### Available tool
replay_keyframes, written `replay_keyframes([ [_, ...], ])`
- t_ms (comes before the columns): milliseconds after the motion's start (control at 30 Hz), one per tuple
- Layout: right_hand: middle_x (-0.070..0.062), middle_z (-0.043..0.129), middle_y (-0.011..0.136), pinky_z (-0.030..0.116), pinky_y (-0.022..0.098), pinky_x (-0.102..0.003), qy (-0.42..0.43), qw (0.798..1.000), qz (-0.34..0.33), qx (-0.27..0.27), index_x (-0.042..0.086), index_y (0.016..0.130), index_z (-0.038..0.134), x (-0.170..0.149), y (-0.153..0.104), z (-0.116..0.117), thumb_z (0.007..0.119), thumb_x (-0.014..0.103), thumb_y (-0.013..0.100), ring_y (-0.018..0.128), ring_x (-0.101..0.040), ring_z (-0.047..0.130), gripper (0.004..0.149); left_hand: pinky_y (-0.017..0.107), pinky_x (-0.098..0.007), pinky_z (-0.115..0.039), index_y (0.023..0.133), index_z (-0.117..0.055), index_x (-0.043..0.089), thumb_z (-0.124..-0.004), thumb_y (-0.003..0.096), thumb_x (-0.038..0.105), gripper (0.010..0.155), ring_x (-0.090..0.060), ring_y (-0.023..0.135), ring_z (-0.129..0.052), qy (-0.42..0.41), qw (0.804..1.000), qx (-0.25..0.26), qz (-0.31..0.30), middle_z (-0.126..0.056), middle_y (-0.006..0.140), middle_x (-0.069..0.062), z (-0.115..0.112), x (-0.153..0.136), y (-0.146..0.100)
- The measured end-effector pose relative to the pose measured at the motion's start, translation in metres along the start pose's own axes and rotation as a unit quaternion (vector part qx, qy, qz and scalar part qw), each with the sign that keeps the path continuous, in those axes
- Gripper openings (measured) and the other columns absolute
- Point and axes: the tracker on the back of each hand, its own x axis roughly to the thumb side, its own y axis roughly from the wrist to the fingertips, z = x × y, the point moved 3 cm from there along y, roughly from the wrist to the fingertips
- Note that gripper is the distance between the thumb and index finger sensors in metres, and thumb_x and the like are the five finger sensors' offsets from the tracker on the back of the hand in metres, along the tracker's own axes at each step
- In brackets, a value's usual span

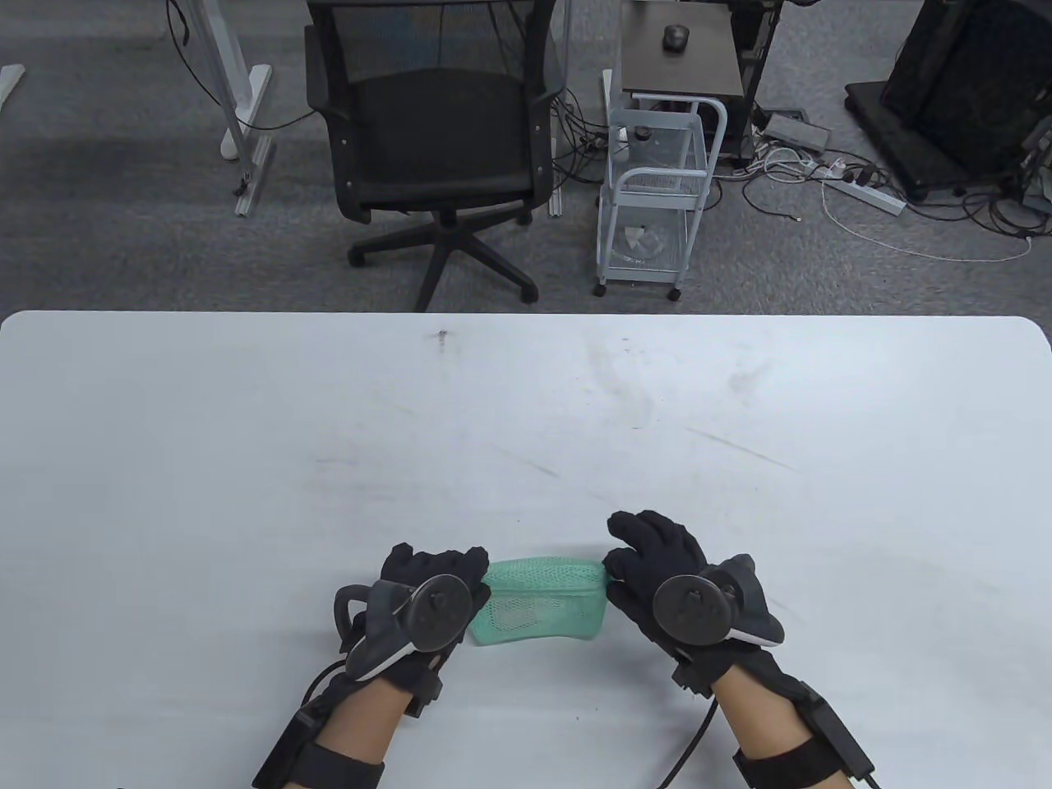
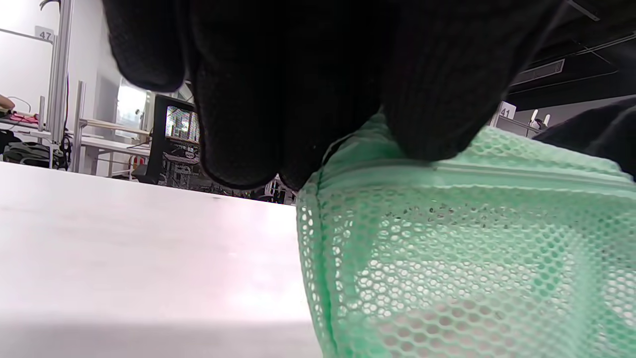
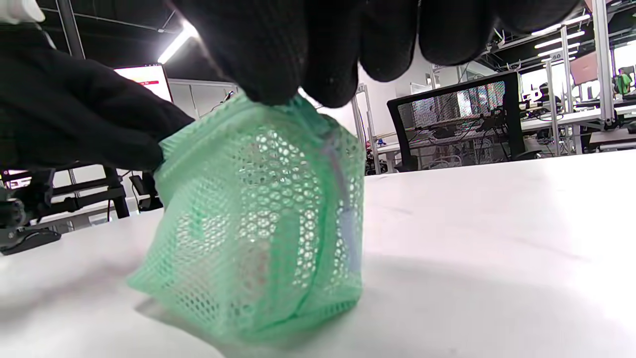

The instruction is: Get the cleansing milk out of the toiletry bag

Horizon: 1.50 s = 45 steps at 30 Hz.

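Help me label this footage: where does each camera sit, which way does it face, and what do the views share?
Table view: overhead, looking down at the white table; shows the left hand and right hand at either end of the green mesh bag, both forearms too.
Left wrist view: low, under the left hand, facing the bag's end; fingers pinch its top edge.
Right wrist view: low, under the right hand, facing the bag's opposite end; fingers pinch its top.
Shared: all show the bag; the right wrist view also catches the left hand.
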Motion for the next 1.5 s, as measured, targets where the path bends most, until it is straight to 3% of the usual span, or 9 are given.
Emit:
replay_keyframes([
  [267,-0.031,0.068,0.111,0.056,0.064,-0.075,0.021,0.998,0.057,-0.002,0.001,0.087,0.086,-0.015,-0.001,-0.002,0.088,0.027,0.054,0.092,-0.067,0.065,0.043,0.069,-0.063,-0.070,0.090,-0.093,0.027,-0.087,0.0475,0.047,0.047,-0.037,0.073,-0.106,-0.016,1.000,-0.003,0.001,-0.105,0.086,-0.005,-0.001,-0.001,0.000],
  [533,-0.033,0.063,0.113,0.055,0.064,-0.076,0.051,0.993,0.100,0.048,0.000,0.096,0.081,-0.037,-0.001,0.011,0.089,0.027,0.053,0.092,-0.069,0.063,0.051,0.069,-0.063,-0.070,0.088,-0.094,0.027,-0.089,0.0471,0.047,0.046,-0.038,0.072,-0.107,-0.013,1.000,-0.018,-0.002,-0.106,0.086,-0.005,-0.006,0.002,0.001],
  [833,-0.032,0.061,0.114,0.056,0.064,-0.076,0.030,0.993,0.065,0.098,0.002,0.102,0.075,-0.027,0.004,0.025,0.092,0.028,0.051,0.093,-0.069,0.062,0.060,0.069,-0.063,-0.070,0.092,-0.091,0.026,-0.090,0.0464,0.048,0.051,-0.038,0.074,-0.105,-0.016,0.999,-0.029,0.000,-0.104,0.089,-0.006,-0.007,0.003,0.001],
  [1500,-0.031,0.066,0.112,0.058,0.063,-0.075,0.012,0.997,0.031,0.073,0.005,0.096,0.082,-0.017,0.006,0.028,0.091,0.027,0.052,0.091,-0.067,0.067,0.051,0.070,-0.063,-0.068,0.097,-0.085,0.027,-0.090,0.0464,0.048,0.055,-0.039,0.082,-0.101,-0.013,0.999,-0.028,-0.010,-0.098,0.096,-0.007,-0.008,0.009,-0.001],
])
